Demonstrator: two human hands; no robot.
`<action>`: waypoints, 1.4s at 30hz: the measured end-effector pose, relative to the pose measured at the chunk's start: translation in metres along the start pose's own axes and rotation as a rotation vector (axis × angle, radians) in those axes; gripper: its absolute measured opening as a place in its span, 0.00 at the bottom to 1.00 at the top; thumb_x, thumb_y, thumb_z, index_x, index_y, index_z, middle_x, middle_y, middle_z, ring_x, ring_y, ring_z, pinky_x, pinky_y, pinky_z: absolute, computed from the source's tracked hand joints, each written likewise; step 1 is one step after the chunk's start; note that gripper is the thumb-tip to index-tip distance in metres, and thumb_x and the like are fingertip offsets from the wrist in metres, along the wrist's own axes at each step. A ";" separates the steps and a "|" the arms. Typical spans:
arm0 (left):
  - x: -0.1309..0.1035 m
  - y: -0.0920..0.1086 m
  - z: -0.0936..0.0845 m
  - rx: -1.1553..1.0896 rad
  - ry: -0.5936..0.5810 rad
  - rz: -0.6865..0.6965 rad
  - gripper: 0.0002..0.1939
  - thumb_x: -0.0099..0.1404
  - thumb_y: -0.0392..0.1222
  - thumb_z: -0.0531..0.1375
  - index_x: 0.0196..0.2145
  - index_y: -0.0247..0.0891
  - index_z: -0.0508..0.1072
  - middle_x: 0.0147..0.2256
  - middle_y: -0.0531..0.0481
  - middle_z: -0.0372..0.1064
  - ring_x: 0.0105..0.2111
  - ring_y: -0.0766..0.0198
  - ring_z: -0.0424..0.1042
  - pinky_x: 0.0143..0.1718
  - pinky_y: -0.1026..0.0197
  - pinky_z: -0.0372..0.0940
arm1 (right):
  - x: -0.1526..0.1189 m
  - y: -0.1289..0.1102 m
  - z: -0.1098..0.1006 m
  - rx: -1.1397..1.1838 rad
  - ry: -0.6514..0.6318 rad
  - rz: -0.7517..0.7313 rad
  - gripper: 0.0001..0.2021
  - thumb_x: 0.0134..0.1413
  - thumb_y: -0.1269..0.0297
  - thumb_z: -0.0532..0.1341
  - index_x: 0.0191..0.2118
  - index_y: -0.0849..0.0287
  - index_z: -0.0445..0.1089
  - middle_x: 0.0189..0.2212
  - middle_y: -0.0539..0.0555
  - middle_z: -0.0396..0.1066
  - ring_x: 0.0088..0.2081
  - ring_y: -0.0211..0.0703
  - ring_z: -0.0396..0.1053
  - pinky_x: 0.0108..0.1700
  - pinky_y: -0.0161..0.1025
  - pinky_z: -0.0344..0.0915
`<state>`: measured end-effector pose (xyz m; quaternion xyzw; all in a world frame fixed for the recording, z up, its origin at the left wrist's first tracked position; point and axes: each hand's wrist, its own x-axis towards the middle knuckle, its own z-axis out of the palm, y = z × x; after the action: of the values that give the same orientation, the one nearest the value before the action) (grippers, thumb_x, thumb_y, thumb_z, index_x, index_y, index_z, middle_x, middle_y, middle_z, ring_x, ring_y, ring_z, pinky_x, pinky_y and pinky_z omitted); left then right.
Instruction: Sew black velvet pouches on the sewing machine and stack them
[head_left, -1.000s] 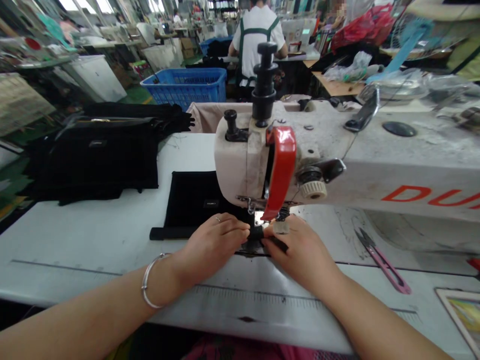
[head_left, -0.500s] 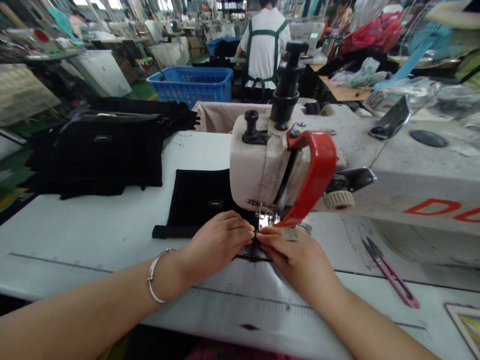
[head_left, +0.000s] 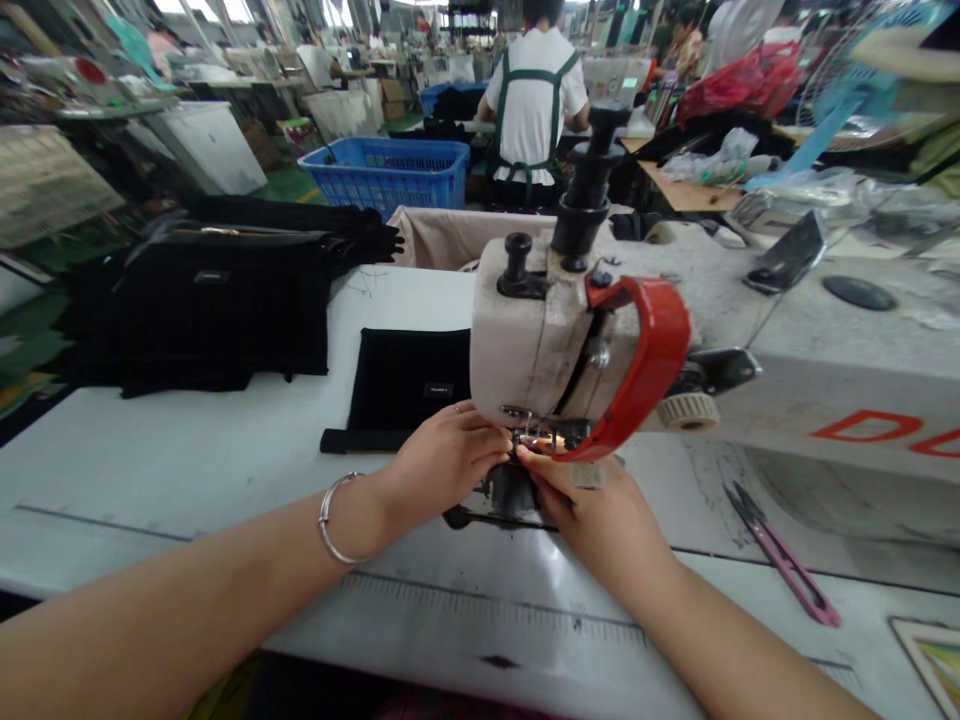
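Observation:
A black fabric panel (head_left: 405, 375) with a small label lies flat on the table, its right part hidden behind the head of a sewing machine (head_left: 517, 340). My left hand (head_left: 450, 455) is closed on the panel's near edge, fingertips just left of the needle area. On the right of the needle, my right hand (head_left: 600, 505) pinches the same edge, thumb and forefinger together. Both sets of fingertips almost meet under the red guard (head_left: 649, 365). The fabric between them is mostly hidden by the fingers.
A stack of black fabric pieces (head_left: 240, 320) lies at the left. Pink-handled thread snips (head_left: 787, 560) rest at the right. Behind the table stand a beige fabric bin (head_left: 442, 235) and a blue basket (head_left: 390, 175). Another person (head_left: 536, 100) sits farther back.
The fabric panel has shifted slightly away from me and to the right, and both hands have moved a little with it. More of the machine's dark metal bed shows below the fingers.

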<state>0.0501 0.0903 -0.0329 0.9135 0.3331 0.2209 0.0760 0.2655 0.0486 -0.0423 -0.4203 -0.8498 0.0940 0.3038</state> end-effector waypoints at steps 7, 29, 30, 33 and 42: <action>0.001 0.003 -0.003 -0.012 0.046 -0.021 0.11 0.71 0.38 0.55 0.34 0.39 0.77 0.36 0.51 0.76 0.40 0.62 0.74 0.47 0.59 0.67 | 0.001 -0.002 0.001 -0.001 0.021 -0.001 0.12 0.59 0.77 0.59 0.44 0.59 0.76 0.46 0.59 0.75 0.47 0.54 0.71 0.49 0.51 0.70; -0.017 -0.019 0.025 -0.008 0.197 -0.056 0.13 0.67 0.38 0.53 0.36 0.48 0.78 0.37 0.54 0.79 0.36 0.58 0.77 0.40 0.60 0.72 | 0.004 -0.007 0.014 -0.059 0.010 0.088 0.12 0.56 0.73 0.58 0.43 0.55 0.73 0.38 0.54 0.73 0.41 0.46 0.67 0.43 0.40 0.64; -0.018 -0.021 0.027 -0.003 0.175 -0.070 0.12 0.67 0.38 0.55 0.37 0.49 0.78 0.37 0.55 0.79 0.37 0.57 0.77 0.41 0.60 0.71 | 0.003 -0.007 0.015 -0.063 0.013 0.092 0.12 0.56 0.73 0.58 0.44 0.55 0.73 0.38 0.54 0.73 0.41 0.47 0.67 0.43 0.41 0.65; -0.012 -0.023 0.025 0.019 0.110 -0.100 0.08 0.67 0.39 0.58 0.39 0.48 0.78 0.39 0.55 0.78 0.40 0.58 0.76 0.44 0.58 0.70 | 0.003 -0.005 0.016 -0.071 0.030 0.095 0.12 0.56 0.73 0.58 0.44 0.54 0.73 0.39 0.55 0.73 0.42 0.47 0.67 0.44 0.40 0.66; -0.074 0.017 -0.051 0.199 -0.164 -0.230 0.43 0.54 0.66 0.65 0.61 0.41 0.65 0.52 0.38 0.65 0.50 0.46 0.65 0.53 0.44 0.61 | -0.015 0.010 0.001 0.095 0.126 -0.022 0.18 0.63 0.72 0.54 0.56 0.53 0.68 0.47 0.60 0.72 0.48 0.54 0.69 0.48 0.53 0.68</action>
<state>-0.0131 0.0292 -0.0090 0.8873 0.4484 0.1015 0.0369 0.2787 0.0433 -0.0543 -0.4013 -0.8282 0.1042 0.3771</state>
